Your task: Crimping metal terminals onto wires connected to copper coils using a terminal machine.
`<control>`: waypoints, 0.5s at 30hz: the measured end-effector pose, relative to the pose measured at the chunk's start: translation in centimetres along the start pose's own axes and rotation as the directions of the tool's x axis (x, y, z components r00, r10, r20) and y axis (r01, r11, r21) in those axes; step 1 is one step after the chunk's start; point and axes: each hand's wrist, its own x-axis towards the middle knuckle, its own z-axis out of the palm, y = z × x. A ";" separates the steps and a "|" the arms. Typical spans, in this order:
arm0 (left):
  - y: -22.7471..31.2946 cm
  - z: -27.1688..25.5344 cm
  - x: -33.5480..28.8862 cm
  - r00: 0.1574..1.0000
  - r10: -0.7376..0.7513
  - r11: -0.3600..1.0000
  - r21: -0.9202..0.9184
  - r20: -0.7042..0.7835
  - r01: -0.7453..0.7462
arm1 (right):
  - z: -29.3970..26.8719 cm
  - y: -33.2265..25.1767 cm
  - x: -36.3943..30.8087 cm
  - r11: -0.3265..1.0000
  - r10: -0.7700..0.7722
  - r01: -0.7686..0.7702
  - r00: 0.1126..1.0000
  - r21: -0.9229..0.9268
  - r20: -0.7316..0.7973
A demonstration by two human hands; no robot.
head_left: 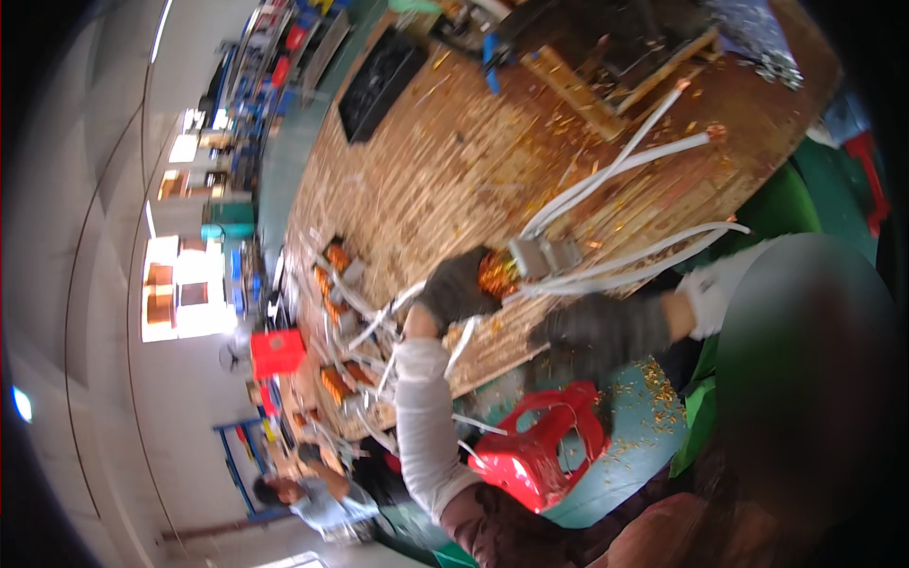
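A: ok so what are your fingers doing out there?

B: My left hand (459, 287) is wearing a dark glove, and its fingers are sitting curled in against the copper coil (496, 273), so I'm reading that as a firm hold. My right hand (606, 333) is showing up as a gloved blur just below the lower cables. I'm not able to tell how far its fingers are spreading or whether they're holding anything.

A: where's the coil sitting?

B: It's sitting over the near side of the wooden tabletop (426, 180), with a grey metal block (544, 257) right beside it and white cables (658, 156) trailing off to the right. Can't tell if it's resting or hanging.

A: heavy?

B: I'm guessing dense and stiff, while the cables are probably bending and tugging sideways. I'd be gripping coil and block together, not hauling on cables. Smooth windings could be slipping under gloves, too.

A: anything around?

B: More coils (334, 383) are lying off left, and a red stool (516, 464) is standing below the edge.
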 end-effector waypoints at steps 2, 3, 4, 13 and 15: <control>0.1 0.1 -1.0 0.993 0.039 0.998 0.055 -0.112 -0.033 | -6.6 -3.0 5.1 0.818 -0.141 0.145 0.989 -0.557 0.050; 0.8 0.9 -0.1 0.965 0.135 0.990 0.061 -0.227 -0.124 | -9.0 -4.0 6.5 0.787 0.037 0.025 0.996 -0.617 0.087; 1.4 1.6 0.2 0.954 0.055 0.998 0.041 -0.293 -0.045 | -10.0 -3.9 7.8 0.749 0.197 -0.071 0.973 -0.659 0.119; 4.4 11.1 -4.1 0.284 -0.251 0.955 -0.285 -0.925 -0.085 | -6.9 -0.3 11.9 0.636 0.591 -0.086 0.694 -0.767 0.411; 2.3 13.5 -6.5 0.064 -0.532 0.778 -0.517 -0.844 -0.357 | -5.8 -2.0 13.9 0.629 0.640 -0.041 0.595 -0.777 0.487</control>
